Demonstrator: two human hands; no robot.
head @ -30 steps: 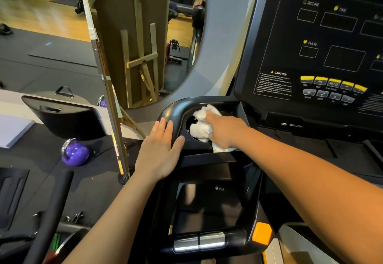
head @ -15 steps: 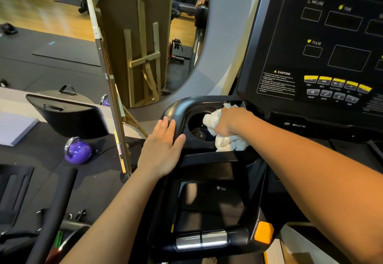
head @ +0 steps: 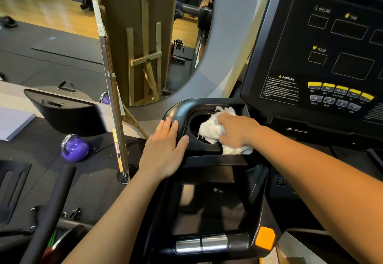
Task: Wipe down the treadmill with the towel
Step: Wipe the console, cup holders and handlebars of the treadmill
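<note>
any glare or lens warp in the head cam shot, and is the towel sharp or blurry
Head view: wide-angle warp bends the mirror frame and console edges; soft glare patches sit on the glossy black tray and cup holder rim; the towel under the right hand looks slightly soft and bright; the left hand is sharp.

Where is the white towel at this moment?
In the head view, the towel is bunched under the right hand at the right edge of the round cup holder, left of the console.

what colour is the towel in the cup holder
White, seen in the head view: the towel is bunched under the right hand.
</note>
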